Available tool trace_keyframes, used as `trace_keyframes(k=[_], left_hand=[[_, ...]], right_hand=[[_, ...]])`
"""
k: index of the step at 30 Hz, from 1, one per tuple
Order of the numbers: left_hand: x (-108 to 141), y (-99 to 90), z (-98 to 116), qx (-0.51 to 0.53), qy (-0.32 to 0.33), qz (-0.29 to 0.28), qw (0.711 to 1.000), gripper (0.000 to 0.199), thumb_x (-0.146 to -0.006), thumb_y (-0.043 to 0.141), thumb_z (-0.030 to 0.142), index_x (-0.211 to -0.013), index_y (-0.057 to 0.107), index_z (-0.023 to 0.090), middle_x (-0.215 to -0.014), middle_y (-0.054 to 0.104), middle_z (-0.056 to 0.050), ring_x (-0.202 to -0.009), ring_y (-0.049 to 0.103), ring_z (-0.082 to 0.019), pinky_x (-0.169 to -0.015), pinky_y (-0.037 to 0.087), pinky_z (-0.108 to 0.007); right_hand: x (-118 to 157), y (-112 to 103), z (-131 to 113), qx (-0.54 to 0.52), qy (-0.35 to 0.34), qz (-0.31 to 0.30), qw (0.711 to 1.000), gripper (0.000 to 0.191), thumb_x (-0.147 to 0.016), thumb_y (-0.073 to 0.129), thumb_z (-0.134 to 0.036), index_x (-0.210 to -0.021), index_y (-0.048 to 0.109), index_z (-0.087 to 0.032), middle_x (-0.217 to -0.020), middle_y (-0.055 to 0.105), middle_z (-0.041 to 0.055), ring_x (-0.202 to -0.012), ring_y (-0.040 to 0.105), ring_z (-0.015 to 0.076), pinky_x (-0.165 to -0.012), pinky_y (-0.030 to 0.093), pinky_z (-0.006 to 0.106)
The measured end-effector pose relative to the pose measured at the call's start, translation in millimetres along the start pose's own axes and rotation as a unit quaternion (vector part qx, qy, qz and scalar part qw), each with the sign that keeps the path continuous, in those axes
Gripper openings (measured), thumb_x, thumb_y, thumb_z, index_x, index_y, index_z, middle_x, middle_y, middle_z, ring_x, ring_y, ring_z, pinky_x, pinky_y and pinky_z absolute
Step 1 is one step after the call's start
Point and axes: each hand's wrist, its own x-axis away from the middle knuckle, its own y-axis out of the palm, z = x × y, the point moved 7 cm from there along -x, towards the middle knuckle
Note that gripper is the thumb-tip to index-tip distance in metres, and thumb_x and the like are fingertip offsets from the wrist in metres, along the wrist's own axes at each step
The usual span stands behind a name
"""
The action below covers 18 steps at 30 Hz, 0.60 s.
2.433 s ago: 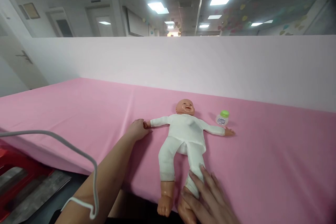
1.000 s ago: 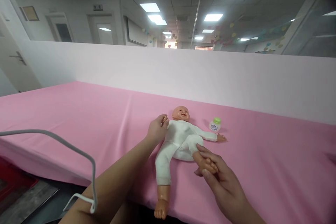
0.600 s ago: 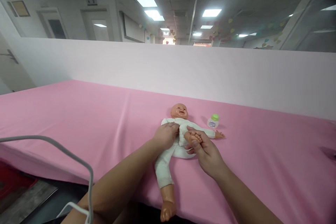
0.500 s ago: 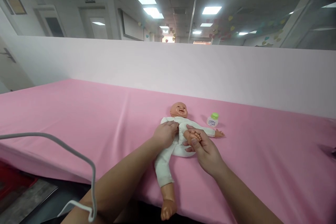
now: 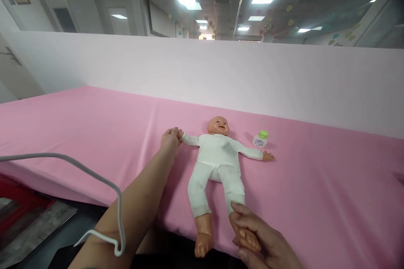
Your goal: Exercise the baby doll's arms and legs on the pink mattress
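A baby doll [image 5: 217,151] in a white suit lies on its back on the pink sheet [image 5: 303,201], its head toward the wall. My left hand [image 5: 171,136] is closed around the doll's hand on the left side, and that arm is stretched out sideways. Around the doll's foot on the right side, my right hand [image 5: 261,235] is wrapped, with the leg extended toward me. The doll's other arm and other leg lie free. A small clear bottle [image 5: 260,139] with a green cap stands beside the doll's head, on the right.
A grey-white cable [image 5: 94,178] loops over my left forearm. Behind the sheet rises a white wall [image 5: 202,71] with glass above it. At the lower left are a red stool-like object [image 5: 22,201] and a dark seat edge.
My hands have moved apart. My left hand went out to the left with the doll's hand, and my right hand came down toward me with the foot, straightening the bent leg.
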Motion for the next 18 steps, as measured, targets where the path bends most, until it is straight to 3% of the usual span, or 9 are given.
trace_keyframes(k=[5,7,9,12,15,18], left_hand=[[-21,-15.4,-25,0.025,-0.093,0.059,0.994,0.015,-0.094,0.056,0.020,-0.108,0.060,0.021,-0.091,0.067,-0.005,-0.077,0.070,-0.019,-0.075,0.064,-0.039],[-25,-16.8,-31,0.031,-0.106,0.069,0.991,0.016,-0.092,0.056,0.019,-0.108,0.061,0.022,-0.084,0.065,-0.003,-0.072,0.070,-0.019,-0.073,0.064,-0.039],[-27,-17.1,-32,0.036,-0.103,0.073,0.991,0.017,-0.092,0.058,0.019,-0.108,0.061,0.022,-0.086,0.066,-0.003,-0.073,0.071,-0.020,-0.073,0.064,-0.039],[-23,-15.1,-26,0.035,-0.072,0.069,0.994,0.014,-0.095,0.059,0.022,-0.108,0.062,0.021,-0.096,0.069,-0.005,-0.079,0.072,-0.019,-0.076,0.064,-0.038],[-10,-6.1,-12,0.033,-0.013,0.038,0.999,0.013,-0.097,0.062,0.030,-0.102,0.067,0.019,-0.104,0.072,-0.008,-0.088,0.072,-0.018,-0.083,0.062,-0.035],[11,12.8,6,-0.013,0.091,-0.022,0.996,0.020,-0.095,0.066,0.035,-0.104,0.072,0.018,-0.109,0.075,-0.008,-0.099,0.071,-0.020,-0.090,0.059,-0.034]], right_hand=[[15,12,29,-0.060,0.108,-0.001,0.992,0.040,-0.089,0.074,-0.054,-0.122,0.075,-0.031,-0.153,0.056,0.0113,-0.137,0.058,0.0335,-0.103,0.058,0.040],[18,17,37,-0.068,0.145,-0.017,0.987,0.042,-0.090,0.070,-0.056,-0.124,0.074,-0.031,-0.158,0.051,0.0107,-0.138,0.058,0.0336,-0.097,0.062,0.038],[17,18,40,-0.055,0.146,-0.022,0.988,0.042,-0.091,0.071,-0.054,-0.124,0.074,-0.030,-0.158,0.051,0.0105,-0.140,0.055,0.0338,-0.102,0.059,0.040],[12,13,34,-0.016,0.105,-0.032,0.994,0.040,-0.090,0.074,-0.047,-0.125,0.075,-0.029,-0.152,0.057,0.0112,-0.144,0.051,0.0332,-0.115,0.047,0.044],[8,2,22,0.008,0.083,-0.037,0.996,0.041,-0.092,0.072,-0.043,-0.130,0.072,-0.029,-0.152,0.058,0.0109,-0.142,0.052,0.0325,-0.115,0.048,0.044],[1,-13,5,0.022,0.072,-0.001,0.997,0.040,-0.095,0.068,-0.042,-0.134,0.068,-0.029,-0.152,0.058,0.0112,-0.142,0.054,0.0319,-0.115,0.048,0.044]])
